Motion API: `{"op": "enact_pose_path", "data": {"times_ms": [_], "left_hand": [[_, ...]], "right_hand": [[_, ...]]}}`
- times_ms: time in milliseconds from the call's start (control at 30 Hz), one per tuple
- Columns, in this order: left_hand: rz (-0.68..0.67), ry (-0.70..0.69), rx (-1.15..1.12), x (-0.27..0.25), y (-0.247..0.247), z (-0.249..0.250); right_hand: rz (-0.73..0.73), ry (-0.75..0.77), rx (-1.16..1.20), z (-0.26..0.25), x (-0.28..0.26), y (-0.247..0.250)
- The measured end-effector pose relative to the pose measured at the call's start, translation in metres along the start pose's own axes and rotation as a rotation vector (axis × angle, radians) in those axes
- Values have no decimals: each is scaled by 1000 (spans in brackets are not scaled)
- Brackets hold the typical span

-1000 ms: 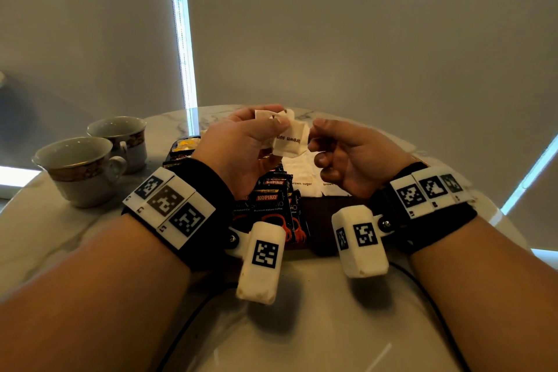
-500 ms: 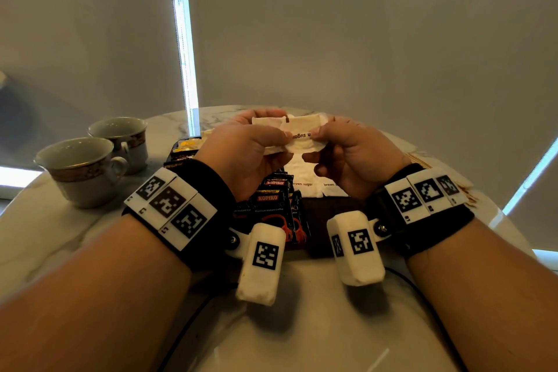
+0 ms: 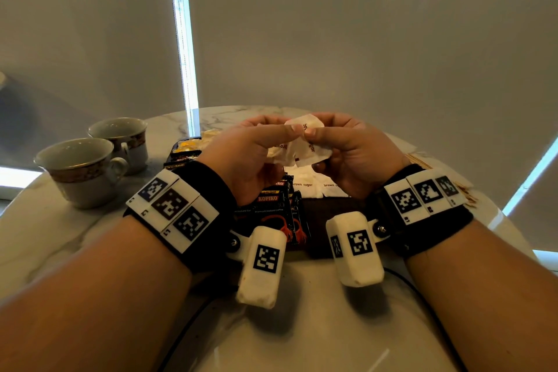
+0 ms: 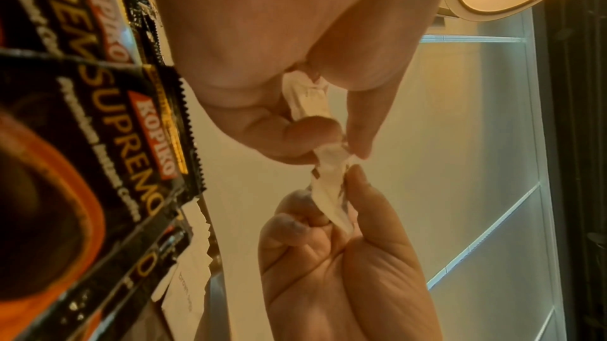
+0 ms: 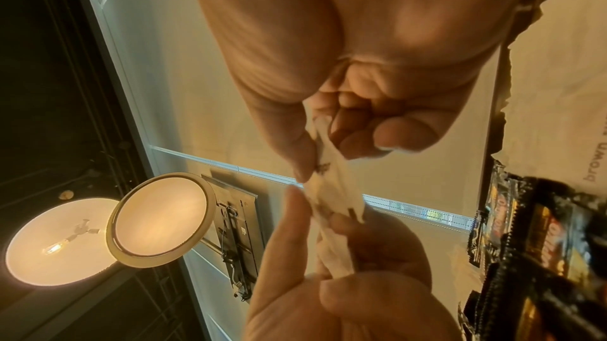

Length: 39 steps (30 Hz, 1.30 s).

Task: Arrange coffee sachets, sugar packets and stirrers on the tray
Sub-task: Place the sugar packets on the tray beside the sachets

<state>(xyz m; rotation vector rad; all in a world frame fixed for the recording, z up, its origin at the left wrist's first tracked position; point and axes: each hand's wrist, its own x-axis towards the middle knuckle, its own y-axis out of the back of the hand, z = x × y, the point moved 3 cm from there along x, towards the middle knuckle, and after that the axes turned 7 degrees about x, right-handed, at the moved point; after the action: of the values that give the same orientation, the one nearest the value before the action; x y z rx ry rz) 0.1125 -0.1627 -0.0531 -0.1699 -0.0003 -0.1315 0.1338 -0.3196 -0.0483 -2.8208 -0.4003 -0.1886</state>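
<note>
**Sugar packets pinched in mid-air above the tray**

Sugar packets [image 3: 305, 145], white paper printed "brown sugar", sit between your two hands, raised above the tray [image 3: 332, 208] and not touching it. There look to be at least two, overlapping and creased, one twisted where your fingertips meet. Your left hand [image 3: 250, 157] pinches its side between thumb and forefinger; your right hand [image 3: 353, 154] pinches the other side the same way, remaining fingers curled under.

The risk, as I judge it, lies in that opposed pull. The paper is thin and already crumpled, so if you tug the packets apart too hard a seam could tear and spill sugar over the sachets below. A loose pinch could also let one packet drop askew onto the rows you have laid.

Beneath your hands, more brown sugar packets [image 3: 305, 187] lie flat on the dark tray, just beside a fanned row of black Kopiko coffee sachets [image 3: 268, 205]. Yellow sachets [image 3: 188, 146] show at the tray's far left end. Wooden stirrers [image 3: 422, 160] appear to lie off the tray to the right, partly hidden by your wrist. Two patterned cups [image 3: 81, 169] stand well apart on the marble table [image 3: 302, 326].
</note>
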Motion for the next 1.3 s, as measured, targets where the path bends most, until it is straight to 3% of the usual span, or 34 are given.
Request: {"op": "enact_pose_path", "data": {"times_ms": [233,633,767,1000,1300], "left_hand": [[50,3,-87,-1,1,3],[118,19,-122,3,3,2],[136,11,-150,4,6,2],[148,9,-155,4,7,3],[146,11,-170,5,7,2]], "right_hand": [[-22,-7,-1,-1,0,0],[162,-53,24,14,14,21],[245,-182,71,22,19,37],[175,-554,-147,29,18,51],[162,-607,-241,30,17,53]]}}
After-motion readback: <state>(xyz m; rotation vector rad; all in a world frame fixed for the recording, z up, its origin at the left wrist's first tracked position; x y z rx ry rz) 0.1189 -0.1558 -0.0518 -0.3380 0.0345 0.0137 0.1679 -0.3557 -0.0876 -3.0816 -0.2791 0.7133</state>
